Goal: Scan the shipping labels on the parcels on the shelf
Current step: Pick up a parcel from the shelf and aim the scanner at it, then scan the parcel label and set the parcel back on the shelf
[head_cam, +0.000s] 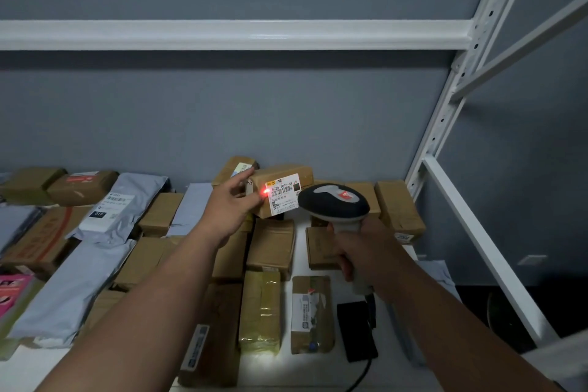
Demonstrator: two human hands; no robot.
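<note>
Head view: left hand (229,204) grips brown parcel (280,192) at its left end, held raised above other parcels on shelf (315,366). White label (284,194) faces viewer, long axis left-right. Right hand (359,248) wrapped around scanner (334,205) handle, just right of label; red dot at label's left edge, likely needs recentring.

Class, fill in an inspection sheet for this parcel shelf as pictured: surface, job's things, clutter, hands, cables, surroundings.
Surface: white shelf, mostly covered by parcels.
Job's things: raised brown box with white shipping label; red scanner light at the label's left edge; handheld scanner.
Clutter: grey mailer bags, pink packet, black device.
Hands: left hand holds the box; right hand grips the scanner handle.
Cables: black cable leaving the black device.
Surroundings: grey wall, white rack upright.
</note>
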